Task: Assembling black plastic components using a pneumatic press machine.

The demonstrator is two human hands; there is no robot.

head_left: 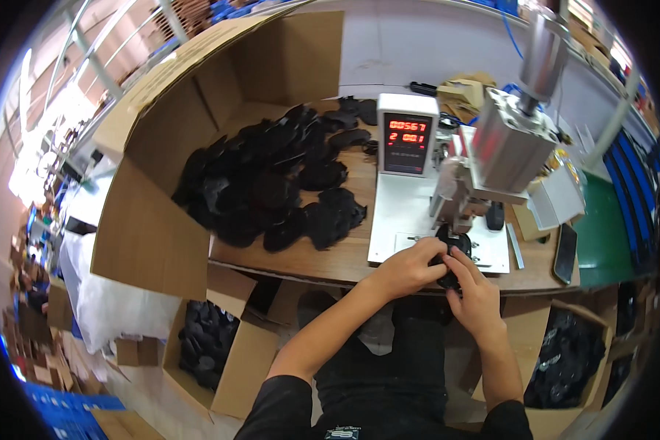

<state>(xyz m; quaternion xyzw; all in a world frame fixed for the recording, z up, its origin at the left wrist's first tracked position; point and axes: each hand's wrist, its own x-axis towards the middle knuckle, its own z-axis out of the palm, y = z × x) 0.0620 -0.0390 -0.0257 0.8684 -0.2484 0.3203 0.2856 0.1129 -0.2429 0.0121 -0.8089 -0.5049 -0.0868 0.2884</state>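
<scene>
Both my hands meet at the front of a small white press machine (pixel 403 220) on the wooden bench. My left hand (pixel 411 268) and my right hand (pixel 475 293) together grip a black flat part (pixel 453 243) that lies on the machine's white base plate, under the metal press head (pixel 455 194). Fingers cover most of the part. A large heap of similar black parts (pixel 271 180) is spread over the bench to the left, inside an opened cardboard box.
A big silver cylinder (pixel 517 125) rises over the press. The control box with red digits (pixel 407 136) stands behind. A phone (pixel 565 253) lies at the right. Cardboard boxes of black parts sit on the floor at left (pixel 205 341) and right (pixel 565 359).
</scene>
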